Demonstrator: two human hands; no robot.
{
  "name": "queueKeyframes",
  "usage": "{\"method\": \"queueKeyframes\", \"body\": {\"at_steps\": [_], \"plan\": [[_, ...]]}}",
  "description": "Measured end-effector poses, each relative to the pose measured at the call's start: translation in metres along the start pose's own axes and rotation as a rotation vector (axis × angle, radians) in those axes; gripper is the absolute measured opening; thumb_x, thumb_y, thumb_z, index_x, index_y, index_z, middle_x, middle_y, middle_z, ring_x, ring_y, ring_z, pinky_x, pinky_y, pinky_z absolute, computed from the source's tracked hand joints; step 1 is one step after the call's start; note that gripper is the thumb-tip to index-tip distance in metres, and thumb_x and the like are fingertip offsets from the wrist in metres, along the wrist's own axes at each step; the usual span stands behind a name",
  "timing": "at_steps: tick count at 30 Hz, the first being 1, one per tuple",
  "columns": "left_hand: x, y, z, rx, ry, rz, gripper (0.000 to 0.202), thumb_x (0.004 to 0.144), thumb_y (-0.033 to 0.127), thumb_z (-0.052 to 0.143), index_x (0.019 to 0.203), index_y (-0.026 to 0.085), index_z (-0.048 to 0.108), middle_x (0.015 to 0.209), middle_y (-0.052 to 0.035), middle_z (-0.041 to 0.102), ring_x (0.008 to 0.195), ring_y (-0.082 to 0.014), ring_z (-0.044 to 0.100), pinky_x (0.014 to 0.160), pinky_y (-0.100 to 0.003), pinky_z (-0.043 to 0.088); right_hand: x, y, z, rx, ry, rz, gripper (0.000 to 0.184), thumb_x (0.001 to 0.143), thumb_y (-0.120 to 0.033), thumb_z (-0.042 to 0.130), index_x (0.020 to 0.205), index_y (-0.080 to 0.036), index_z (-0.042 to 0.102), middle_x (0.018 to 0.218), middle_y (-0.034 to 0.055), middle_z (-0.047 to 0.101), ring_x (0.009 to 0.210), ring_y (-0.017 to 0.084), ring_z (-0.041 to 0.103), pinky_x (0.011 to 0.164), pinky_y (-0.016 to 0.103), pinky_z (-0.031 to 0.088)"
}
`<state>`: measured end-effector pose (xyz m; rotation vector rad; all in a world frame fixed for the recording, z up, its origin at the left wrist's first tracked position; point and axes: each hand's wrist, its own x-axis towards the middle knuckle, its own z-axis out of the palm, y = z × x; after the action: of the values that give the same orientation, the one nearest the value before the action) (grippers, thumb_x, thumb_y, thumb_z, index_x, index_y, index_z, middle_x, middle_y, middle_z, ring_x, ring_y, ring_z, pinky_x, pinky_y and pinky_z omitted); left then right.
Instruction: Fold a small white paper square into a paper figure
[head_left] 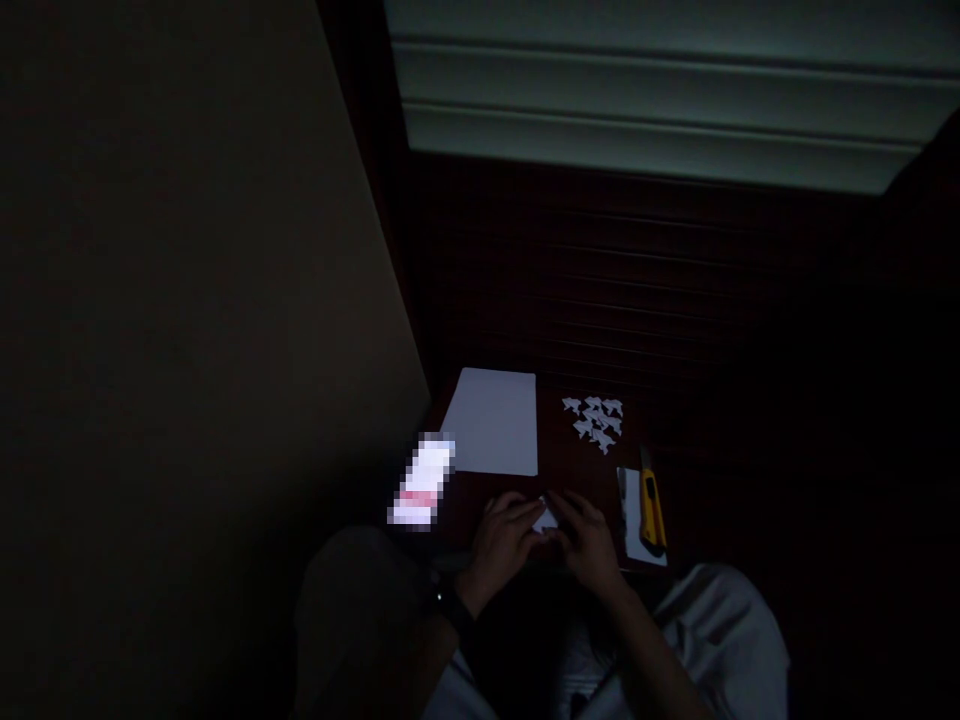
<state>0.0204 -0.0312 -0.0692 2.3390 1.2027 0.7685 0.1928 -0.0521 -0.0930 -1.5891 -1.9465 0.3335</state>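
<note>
Both hands meet over a small folded piece of white paper (545, 519) near the front edge of the dark table. My left hand (504, 532), with a dark band on its wrist, has its fingers closed on the paper's left side. From the right, my right hand (583, 540) presses its fingers on the same piece. Parts of the paper are hidden under the fingertips. Several small folded white paper figures (598, 418) lie in a cluster beyond the right hand. Beside that hand rests a yellow utility knife (652, 508) on a white paper strip (632, 510).
A stack or sheet of white paper (495, 420) lies at the table's far left. A lit phone-like screen (422, 482), blurred out, stands left of the hands. A plain wall (225, 250) bounds the left side, and a dark slatted panel (585, 260) rises behind the table.
</note>
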Motion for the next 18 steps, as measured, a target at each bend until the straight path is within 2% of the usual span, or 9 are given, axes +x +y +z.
{"method": "queueKeyframes", "body": {"at_steps": [5, 8, 14, 18], "plan": [[-0.004, -0.005, 0.010, -0.014, 0.019, -0.067, 0.033, 0.082, 0.029, 0.049, 0.115, 0.029, 0.052, 0.102, -0.0020, 0.063, 0.102, -0.0209, 0.046, 0.086, -0.040, 0.033, 0.000, 0.003, 0.002, -0.070, -0.016, -0.029, 0.043, 0.084, -0.024, 0.046, 0.126, -0.030, 0.039, 0.128, 0.0051, 0.043, 0.117, 0.023, 0.040, 0.093, 0.038, 0.036], [-0.003, -0.007, 0.012, 0.000, 0.029, -0.083, 0.032, 0.083, 0.029, 0.047, 0.115, 0.030, 0.052, 0.099, -0.0021, 0.064, 0.102, -0.0206, 0.046, 0.086, -0.040, 0.033, -0.001, 0.004, 0.005, -0.120, -0.006, -0.024, 0.042, 0.083, -0.024, 0.047, 0.125, -0.028, 0.042, 0.129, 0.0060, 0.043, 0.117, 0.023, 0.039, 0.093, 0.038, 0.036], [0.000, -0.009, 0.007, 0.083, -0.002, -0.093, 0.042, 0.076, 0.032, 0.057, 0.118, 0.030, 0.050, 0.096, -0.0038, 0.065, 0.107, -0.0234, 0.042, 0.087, -0.041, 0.030, -0.001, 0.000, 0.004, -0.197, 0.020, -0.030, 0.041, 0.081, -0.022, 0.050, 0.121, -0.026, 0.046, 0.128, 0.0073, 0.043, 0.116, 0.024, 0.039, 0.095, 0.041, 0.032], [0.000, -0.008, 0.004, 0.118, -0.008, -0.106, 0.040, 0.076, 0.034, 0.056, 0.115, 0.030, 0.052, 0.091, -0.0045, 0.066, 0.111, -0.0245, 0.038, 0.088, -0.042, 0.027, 0.001, -0.007, -0.003, -0.224, -0.012, -0.060, 0.042, 0.081, -0.020, 0.049, 0.122, -0.026, 0.046, 0.121, 0.0072, 0.050, 0.115, 0.025, 0.038, 0.098, 0.044, 0.027]]}}
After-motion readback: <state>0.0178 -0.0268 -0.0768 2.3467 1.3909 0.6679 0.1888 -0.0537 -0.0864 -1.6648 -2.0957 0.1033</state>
